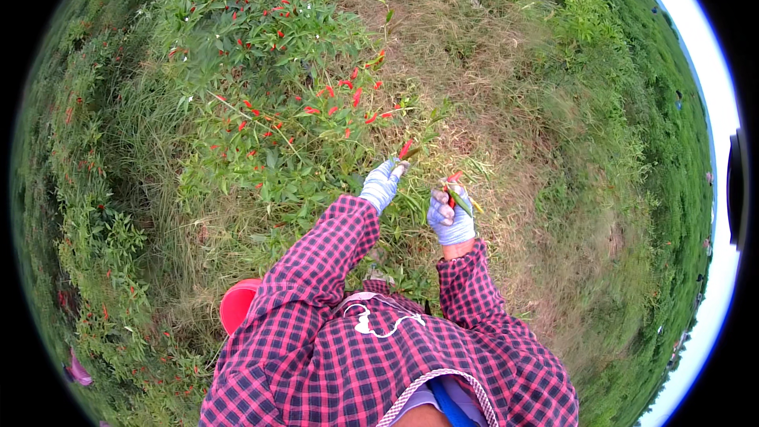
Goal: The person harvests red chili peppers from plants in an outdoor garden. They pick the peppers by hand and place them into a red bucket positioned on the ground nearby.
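The gloved left hand (383, 183) pinches a red chili (405, 149) on the chili plant (269, 103); the right hand (451, 217) is closed around picked chilies (456, 194). Snapping at the stalk should spare the branch.

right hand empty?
No. The gloved right hand is closed around a small bunch of chillies, red and green, while the left hand pinches a red chilli at the plant.
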